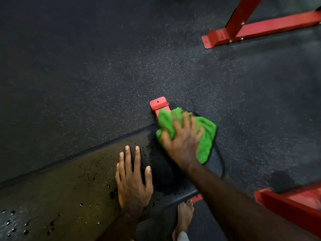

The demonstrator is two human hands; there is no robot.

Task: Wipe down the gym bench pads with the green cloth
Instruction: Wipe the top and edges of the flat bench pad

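The bench pad was black and long, running from the near left up to its rounded end at centre right, and its surface was speckled with dark droplets. The green cloth lay bunched on that far end of the pad, bright and fuzzy, with one edge hanging over the pad's right side. The right hand pressed down on the cloth, its fingers curled into the folds and gripping them. The left hand rested flat on the pad just beside it to the left, fingers straight and spread, holding nothing. A red frame foot showed on the speckled floor just beyond the cloth. A bare foot stood near the pad's near edge.
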